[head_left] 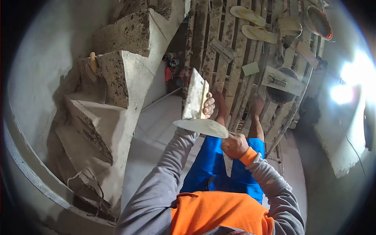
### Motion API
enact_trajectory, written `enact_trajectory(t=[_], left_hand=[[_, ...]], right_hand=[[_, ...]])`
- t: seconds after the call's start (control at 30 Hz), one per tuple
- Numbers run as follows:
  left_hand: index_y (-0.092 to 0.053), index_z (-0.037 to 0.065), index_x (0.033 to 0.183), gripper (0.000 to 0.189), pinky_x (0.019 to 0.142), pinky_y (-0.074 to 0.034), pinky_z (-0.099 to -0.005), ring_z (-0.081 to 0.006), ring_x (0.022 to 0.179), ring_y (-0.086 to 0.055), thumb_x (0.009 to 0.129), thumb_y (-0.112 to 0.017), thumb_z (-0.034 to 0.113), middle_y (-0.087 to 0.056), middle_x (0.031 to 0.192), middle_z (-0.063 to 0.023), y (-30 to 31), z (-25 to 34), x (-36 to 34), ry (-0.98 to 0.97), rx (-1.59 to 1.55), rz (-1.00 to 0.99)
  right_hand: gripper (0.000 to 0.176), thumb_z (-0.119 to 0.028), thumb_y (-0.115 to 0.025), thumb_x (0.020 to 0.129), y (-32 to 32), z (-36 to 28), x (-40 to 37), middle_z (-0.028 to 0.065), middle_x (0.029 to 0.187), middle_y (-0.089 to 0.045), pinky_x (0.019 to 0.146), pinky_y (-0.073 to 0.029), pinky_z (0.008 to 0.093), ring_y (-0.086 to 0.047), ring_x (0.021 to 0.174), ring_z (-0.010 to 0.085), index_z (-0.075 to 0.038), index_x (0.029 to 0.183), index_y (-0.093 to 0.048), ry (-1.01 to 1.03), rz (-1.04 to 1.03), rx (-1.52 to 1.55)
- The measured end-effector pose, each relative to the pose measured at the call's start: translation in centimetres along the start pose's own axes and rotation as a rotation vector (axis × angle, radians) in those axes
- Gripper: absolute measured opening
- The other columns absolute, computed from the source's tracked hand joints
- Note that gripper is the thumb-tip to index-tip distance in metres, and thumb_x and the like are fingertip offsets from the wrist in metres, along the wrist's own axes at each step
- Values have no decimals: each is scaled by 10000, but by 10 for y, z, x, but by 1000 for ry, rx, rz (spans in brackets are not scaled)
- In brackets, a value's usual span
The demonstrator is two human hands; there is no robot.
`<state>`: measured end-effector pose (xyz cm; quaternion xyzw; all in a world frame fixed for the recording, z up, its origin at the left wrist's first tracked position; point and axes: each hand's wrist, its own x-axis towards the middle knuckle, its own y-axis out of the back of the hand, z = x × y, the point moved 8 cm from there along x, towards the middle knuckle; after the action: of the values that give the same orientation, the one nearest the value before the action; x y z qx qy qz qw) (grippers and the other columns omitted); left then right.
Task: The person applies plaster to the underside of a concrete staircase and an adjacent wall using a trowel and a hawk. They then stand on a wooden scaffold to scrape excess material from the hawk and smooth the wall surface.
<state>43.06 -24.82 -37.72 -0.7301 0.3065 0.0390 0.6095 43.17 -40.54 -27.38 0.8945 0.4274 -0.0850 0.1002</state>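
Note:
My left hand [208, 105] is closed round the grip of a flat, plaster-smeared board [193, 96], which is tilted up in front of me. My right hand [235, 145] grips the handle of a pointed trowel [201, 127]. The trowel's whitish blade lies across the lower end of the board, pointing left, and seems to touch it. Both hands are held above the wooden slats, close to my bare feet.
Rough concrete stairs [133, 74] rise at the left. On the slatted platform [199, 39] lie sandals [258, 34], a green block [250, 68], a wood piece [223, 50] and a float [282, 81] across a bucket [280, 96]. Another bucket [318, 22] and bright lamps [342, 94] are at the right.

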Motion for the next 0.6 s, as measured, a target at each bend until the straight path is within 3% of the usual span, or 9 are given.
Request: enact_trajectory(t=[0.23, 0.37, 0.4, 0.43, 0.5, 0.6], left_hand=[[-480, 2, 1183, 457, 691, -527, -364, -248, 753, -566, 966, -488, 403, -532, 845, -107, 1, -26, -14, 38, -11, 41], [-471, -4, 1207, 460, 712, -542, -394, -286, 782, -605, 971, -486, 391, -553, 882, -134, -6, -33, -13, 140, -61, -55], [-469, -5, 1212, 461, 718, -546, -401, -295, 790, -614, 972, -485, 387, -559, 891, -141, -7, -39, -13, 180, -80, -81], [-467, -7, 1218, 462, 723, -550, -409, -305, 797, -624, 973, -485, 384, -564, 900, -147, -9, -43, -9, 207, -106, -118], [-463, -10, 1230, 464, 733, -557, -424, -324, 812, -644, 976, -483, 378, -575, 919, -161, -17, -53, -6, 269, -157, -203], [-455, -19, 1239, 480, 694, -577, -441, -354, 829, -653, 967, -506, 374, -570, 933, -185, -24, -41, -1, 172, -210, -293]], right_hand=[[134, -171, -647, 726, -4, 36, 38, 171, 679, -624, 604, -533, 467, -639, 653, 380, -83, 816, -601, -128, -85, -51], [147, -168, -645, 741, -21, 80, 50, 172, 721, -633, 627, -539, 456, -641, 682, 390, -56, 823, -595, -84, 65, -135], [155, -149, -633, 757, -28, 97, 56, 174, 752, -645, 635, -540, 450, -651, 715, 384, -40, 860, -593, -34, 3, -356], [143, -119, -612, 774, -9, 98, 63, 170, 710, -619, 617, -533, 445, -651, 704, 363, -26, 879, -587, -31, 183, -175], [146, -126, -618, 774, 3, 100, 65, 166, 703, -608, 600, -529, 436, -649, 692, 358, -25, 875, -588, -148, 200, -91], [193, -149, -649, 749, 14, 62, 49, 162, 692, -609, 580, -528, 433, -650, 669, 351, -36, 896, -596, -107, 233, -64]])
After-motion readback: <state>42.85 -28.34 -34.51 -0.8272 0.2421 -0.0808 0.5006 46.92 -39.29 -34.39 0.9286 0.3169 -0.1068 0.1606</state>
